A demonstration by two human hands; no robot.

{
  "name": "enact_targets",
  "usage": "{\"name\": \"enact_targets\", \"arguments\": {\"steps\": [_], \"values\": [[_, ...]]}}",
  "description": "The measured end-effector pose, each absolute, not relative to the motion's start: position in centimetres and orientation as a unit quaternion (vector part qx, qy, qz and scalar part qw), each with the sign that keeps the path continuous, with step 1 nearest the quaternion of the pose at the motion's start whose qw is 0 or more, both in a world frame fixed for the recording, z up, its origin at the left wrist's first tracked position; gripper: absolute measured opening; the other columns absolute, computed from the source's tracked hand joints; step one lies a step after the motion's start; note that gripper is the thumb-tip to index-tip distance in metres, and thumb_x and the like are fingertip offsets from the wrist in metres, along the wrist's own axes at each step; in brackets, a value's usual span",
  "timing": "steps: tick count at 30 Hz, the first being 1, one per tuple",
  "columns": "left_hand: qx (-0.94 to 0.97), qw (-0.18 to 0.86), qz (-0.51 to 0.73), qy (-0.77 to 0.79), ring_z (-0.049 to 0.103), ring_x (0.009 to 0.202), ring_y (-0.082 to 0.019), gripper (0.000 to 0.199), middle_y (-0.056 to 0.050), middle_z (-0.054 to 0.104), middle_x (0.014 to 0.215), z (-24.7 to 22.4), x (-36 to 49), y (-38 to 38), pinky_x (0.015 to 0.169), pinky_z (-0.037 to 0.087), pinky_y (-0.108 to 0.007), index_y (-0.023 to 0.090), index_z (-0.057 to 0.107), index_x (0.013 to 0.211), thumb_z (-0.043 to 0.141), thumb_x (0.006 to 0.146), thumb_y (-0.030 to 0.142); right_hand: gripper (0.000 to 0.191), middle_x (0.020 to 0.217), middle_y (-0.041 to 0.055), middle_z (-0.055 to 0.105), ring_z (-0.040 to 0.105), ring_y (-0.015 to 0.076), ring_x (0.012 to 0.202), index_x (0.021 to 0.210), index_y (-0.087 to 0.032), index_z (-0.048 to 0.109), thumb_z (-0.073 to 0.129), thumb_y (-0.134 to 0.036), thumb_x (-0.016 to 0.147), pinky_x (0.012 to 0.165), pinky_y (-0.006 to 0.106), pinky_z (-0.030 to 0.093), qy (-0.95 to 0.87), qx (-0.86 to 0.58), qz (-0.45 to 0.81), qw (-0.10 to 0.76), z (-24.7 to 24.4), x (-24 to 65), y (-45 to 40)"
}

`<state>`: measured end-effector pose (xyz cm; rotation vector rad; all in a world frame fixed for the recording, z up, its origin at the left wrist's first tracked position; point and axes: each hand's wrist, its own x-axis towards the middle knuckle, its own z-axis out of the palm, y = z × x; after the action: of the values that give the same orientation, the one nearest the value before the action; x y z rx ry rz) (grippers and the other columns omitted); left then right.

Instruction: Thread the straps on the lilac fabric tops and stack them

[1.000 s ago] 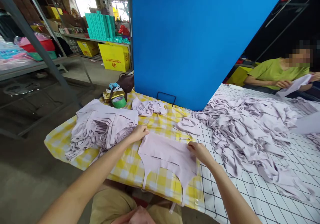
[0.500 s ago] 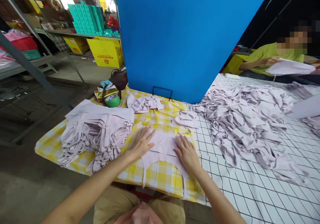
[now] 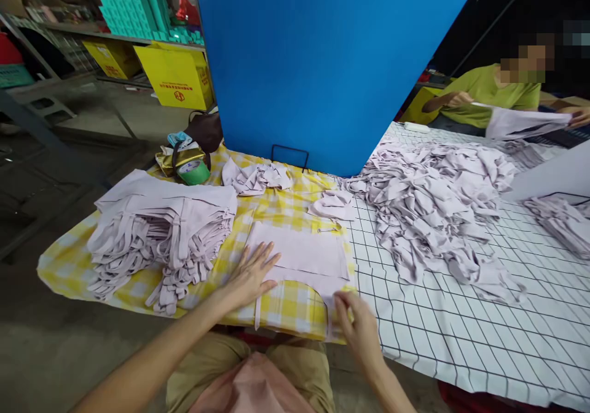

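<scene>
A pale lilac garment piece (image 3: pixel 299 250) lies flat on the yellow checked cloth (image 3: pixel 288 302), its two thin straps pointing toward me. My left hand (image 3: pixel 251 275) rests flat on its left side, fingers spread. At the lower right, my right hand (image 3: pixel 354 318) is at the base of the right strap, with thumb and fingers drawn together at the fabric's edge. Left of my hands is a thick stack of similar pieces (image 3: pixel 170 204) with straps hanging down. Behind the flat piece lie a small crumpled piece (image 3: pixel 332 205) and a crumpled bundle (image 3: pixel 255 176).
A large blue panel (image 3: pixel 322 69) stands behind the table. To the right is a big heap of lilac fabric (image 3: pixel 428 198) on white grid cloth (image 3: pixel 415 321). Green tape (image 3: pixel 193 171) sits at the back left. Across the table, a person (image 3: pixel 502 96) holds fabric.
My right hand has moved from the garment's upper right down to its strap and drawn its fingers together. My left hand is still flat. The view has shifted slightly.
</scene>
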<state>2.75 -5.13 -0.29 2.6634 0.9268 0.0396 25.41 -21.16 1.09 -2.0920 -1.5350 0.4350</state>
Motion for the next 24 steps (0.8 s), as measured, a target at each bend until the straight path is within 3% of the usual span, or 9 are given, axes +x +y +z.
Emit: {"name": "enact_targets", "arguments": {"steps": [2,4,7,10,14,19,20,22,24], "values": [[0.939,0.170,0.023,0.297,0.012,0.137,-0.027,0.057,-0.010,0.016,0.148,0.1,4.1,-5.6,0.109,0.011,-0.053,0.022,0.025,0.140,0.045,0.088,0.037,0.042,0.066,0.0060,0.063,0.057,0.0184,0.061,0.073,-0.019,0.062,0.031,-0.040,0.090,0.056,0.028,0.042,-0.575,-0.729,0.304,0.212,1.1,23.0,-24.0],[0.943,0.180,0.032,0.277,0.012,0.137,-0.027,0.058,-0.010,0.016,0.148,0.7,5.7,-5.7,0.109,0.011,-0.054,0.022,0.025,0.140,0.044,0.088,0.038,0.039,0.055,0.0038,0.060,0.055,0.0182,0.052,0.068,-0.019,0.064,0.036,-0.040,0.087,0.052,0.028,0.040,-0.561,-0.717,0.388,0.144,-0.2,21.5,-26.6],[0.949,0.195,0.036,0.246,0.010,0.137,-0.026,0.058,-0.010,0.017,0.148,1.5,8.4,-5.9,0.109,0.009,-0.053,0.021,0.025,0.140,0.045,0.088,0.038,0.039,0.078,0.0102,0.068,0.063,0.0265,0.076,0.096,-0.017,0.066,0.046,-0.045,0.077,0.066,0.034,0.046,-0.451,-0.789,0.382,0.167,-3.0,21.1,-28.6],[0.953,0.221,0.023,0.206,0.009,0.137,-0.026,0.061,-0.010,0.015,0.149,1.5,11.1,-6.7,0.109,0.009,-0.053,0.021,0.023,0.140,0.046,0.087,0.040,0.051,0.108,0.0135,0.063,0.056,0.0296,0.104,0.104,-0.017,0.062,0.051,-0.055,0.072,0.082,0.035,0.044,-0.328,-0.789,0.414,0.313,-4.4,21.2,-28.0],[0.954,0.248,-0.001,0.170,0.007,0.137,-0.030,0.063,-0.011,0.013,0.149,-0.1,13.0,-8.2,0.106,0.009,-0.060,0.024,0.024,0.140,0.045,0.086,0.048,0.048,0.081,0.0081,0.066,0.061,0.0251,0.084,0.080,-0.016,0.064,0.052,-0.062,0.071,0.076,0.032,0.045,-0.269,-0.700,0.523,0.405,-3.5,20.8,-27.1],[0.957,0.233,-0.011,0.175,0.003,0.137,-0.034,0.064,-0.011,0.010,0.150,-1.2,13.0,-8.9,0.102,0.002,-0.065,0.027,0.029,0.138,0.047,0.083,0.054,0.053,0.055,0.0019,0.053,0.051,0.0166,0.058,0.059,-0.015,0.058,0.047,-0.064,0.075,0.057,0.027,0.040,-0.352,-0.697,0.523,0.341,-0.9,22.0,-29.9],[0.957,0.233,-0.012,0.175,0.002,0.137,-0.034,0.064,-0.011,0.010,0.150,-1.2,12.9,-8.9,0.102,0.002,-0.065,0.027,0.030,0.138,0.047,0.082,0.054,0.052,0.051,0.0004,0.050,0.049,0.0152,0.054,0.064,-0.014,0.061,0.046,-0.063,0.077,0.054,0.026,0.039,-0.364,-0.698,0.529,0.317,0.0,22.6,-30.5],[0.957,0.232,-0.005,0.174,0.002,0.137,-0.034,0.063,-0.009,0.011,0.150,-1.3,12.9,-8.9,0.103,0.002,-0.065,0.028,0.031,0.137,0.046,0.082,0.055,0.051,0.048,-0.0019,0.048,0.046,0.0145,0.049,0.092,-0.015,0.065,0.044,-0.060,0.080,0.050,0.026,0.038,-0.368,-0.698,0.540,0.292,2.2,23.7,-31.4],[0.957,0.233,0.001,0.172,0.001,0.137,-0.034,0.062,-0.008,0.011,0.150,-1.4,12.9,-8.8,0.103,0.002,-0.065,0.029,0.031,0.137,0.045,0.082,0.055,0.054,0.052,-0.0017,0.054,0.051,0.0167,0.051,0.123,-0.021,0.052,0.045,-0.056,0.082,0.052,0.027,0.042,-0.361,-0.696,0.541,0.305,4.6,24.7,-31.8]]}}
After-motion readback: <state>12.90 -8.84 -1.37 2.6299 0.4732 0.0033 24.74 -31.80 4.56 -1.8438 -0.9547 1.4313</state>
